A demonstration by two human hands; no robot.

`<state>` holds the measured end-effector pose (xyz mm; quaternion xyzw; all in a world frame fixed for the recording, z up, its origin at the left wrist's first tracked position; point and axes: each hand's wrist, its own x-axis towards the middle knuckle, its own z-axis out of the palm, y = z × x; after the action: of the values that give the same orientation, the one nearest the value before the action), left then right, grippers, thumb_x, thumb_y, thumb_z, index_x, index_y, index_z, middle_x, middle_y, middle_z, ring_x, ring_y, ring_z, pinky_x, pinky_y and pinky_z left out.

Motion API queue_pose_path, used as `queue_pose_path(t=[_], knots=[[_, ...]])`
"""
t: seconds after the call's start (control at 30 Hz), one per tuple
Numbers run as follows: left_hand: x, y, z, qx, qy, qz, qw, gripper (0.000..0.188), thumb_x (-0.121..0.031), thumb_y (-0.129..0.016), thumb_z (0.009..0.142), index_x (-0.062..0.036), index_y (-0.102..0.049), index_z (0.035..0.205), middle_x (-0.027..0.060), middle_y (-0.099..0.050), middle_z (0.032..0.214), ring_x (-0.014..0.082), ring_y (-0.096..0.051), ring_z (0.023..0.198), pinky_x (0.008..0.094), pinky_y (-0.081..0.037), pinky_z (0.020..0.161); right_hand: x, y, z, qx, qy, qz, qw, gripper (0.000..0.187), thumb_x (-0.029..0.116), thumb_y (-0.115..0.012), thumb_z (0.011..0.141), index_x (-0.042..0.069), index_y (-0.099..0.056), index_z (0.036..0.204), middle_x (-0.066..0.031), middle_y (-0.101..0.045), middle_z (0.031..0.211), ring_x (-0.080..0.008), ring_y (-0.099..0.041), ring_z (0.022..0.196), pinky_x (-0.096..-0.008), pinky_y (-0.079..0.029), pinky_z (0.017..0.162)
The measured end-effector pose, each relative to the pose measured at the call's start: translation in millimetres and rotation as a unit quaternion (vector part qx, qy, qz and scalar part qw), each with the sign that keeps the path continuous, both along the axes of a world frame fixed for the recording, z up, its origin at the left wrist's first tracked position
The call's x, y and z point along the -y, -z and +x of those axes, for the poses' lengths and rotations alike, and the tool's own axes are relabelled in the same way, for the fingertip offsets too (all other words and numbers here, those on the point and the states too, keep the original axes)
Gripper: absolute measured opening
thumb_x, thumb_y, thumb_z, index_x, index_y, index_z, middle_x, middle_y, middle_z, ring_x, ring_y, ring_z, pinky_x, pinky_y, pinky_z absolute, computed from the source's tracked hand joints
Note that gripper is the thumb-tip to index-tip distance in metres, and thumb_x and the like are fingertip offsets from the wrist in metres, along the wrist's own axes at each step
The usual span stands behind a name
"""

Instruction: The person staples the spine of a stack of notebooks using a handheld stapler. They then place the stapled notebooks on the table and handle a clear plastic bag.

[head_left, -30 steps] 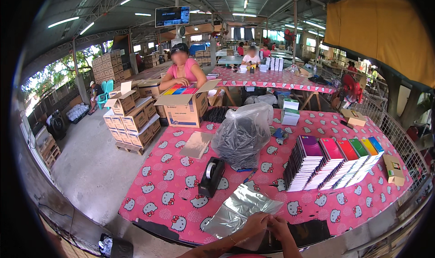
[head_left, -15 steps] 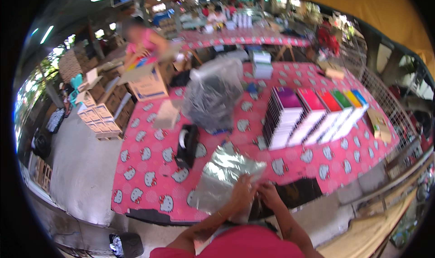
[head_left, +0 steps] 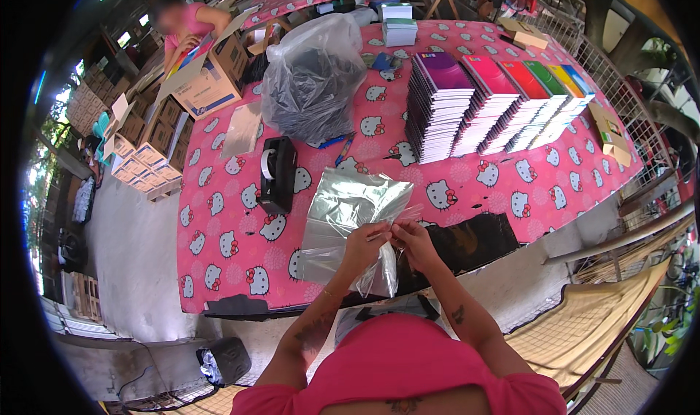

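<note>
My left hand (head_left: 367, 243) and my right hand (head_left: 413, 244) meet at the near edge of the table, fingers pinched together on a clear plastic bag (head_left: 380, 275). Its thin film hangs below the left fingers toward my waist. Under and beyond my left hand lies a pile of shiny clear plastic bags (head_left: 343, 205), flat on the pink tablecloth (head_left: 240, 269). A black tape dispenser (head_left: 278, 178) stands left of that pile. My right wrist is beside a dark patch (head_left: 474, 241) along the table's front edge.
Several tall stacks of spiral notebooks (head_left: 446, 109) with coloured covers stand at the right. A large bag of dark material (head_left: 313, 79) sits mid-table, pens (head_left: 344, 149) before it. A co-worker in pink bends behind an open carton (head_left: 211, 79). More cartons (head_left: 157, 141) are stacked left.
My view has tilted down, so the table and hands appear higher in the picture. Both hands stay close together at the plastic, and the right fingers have drawn slightly nearer the left.
</note>
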<state>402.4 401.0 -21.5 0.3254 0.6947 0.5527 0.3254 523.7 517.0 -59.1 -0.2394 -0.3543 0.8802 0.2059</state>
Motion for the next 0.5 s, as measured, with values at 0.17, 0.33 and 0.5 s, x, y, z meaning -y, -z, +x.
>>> queue_pose_path(t=[0.17, 0.33, 0.5], knots=[[2.3, 9.8, -4.5, 0.092, 0.023, 0.012, 0.995, 0.034, -0.015, -0.069, 0.089, 0.0047, -0.065, 0.116, 0.0074, -0.069, 0.103, 0.0113, -0.062, 0.094, 0.0245, -0.05, 0.084, 1.5, 6.4, 0.9, 0.03, 0.004, 0.032, 0.999, 0.021, 0.009, -0.068, 0.09, 0.001, -0.057, 0.106, -0.0044, -0.064, 0.096, -0.0111, -0.063, 0.086, -0.0247, -0.051, 0.077], [2.7, 5.1, -4.6, 0.07, 0.022, 0.002, 0.997, 0.029, -0.013, -0.066, 0.091, 0.002, -0.066, 0.116, 0.0046, -0.07, 0.1, 0.0071, -0.061, 0.088, 0.0222, -0.049, 0.078, 0.5, 7.6, 2.8, 0.047, 0.006, 0.061, 0.997, 0.018, 0.008, -0.067, 0.09, 0.002, -0.058, 0.104, -0.0029, -0.063, 0.092, -0.0108, -0.063, 0.085, -0.0243, -0.051, 0.076], [0.6, 5.8, 3.4, -0.126, -0.011, 0.017, 0.992, 0.021, -0.008, -0.059, 0.092, -0.001, -0.065, 0.111, 0.0153, -0.069, 0.1, 0.0238, -0.068, 0.088, 0.0328, -0.053, 0.076, 2.0, 12.3, 4.4, 0.058, 0.021, 0.068, 0.996, 0.019, 0.009, -0.067, 0.089, 0.0, -0.059, 0.103, -0.0036, -0.064, 0.089, -0.0099, -0.062, 0.081, -0.0244, -0.051, 0.073]])
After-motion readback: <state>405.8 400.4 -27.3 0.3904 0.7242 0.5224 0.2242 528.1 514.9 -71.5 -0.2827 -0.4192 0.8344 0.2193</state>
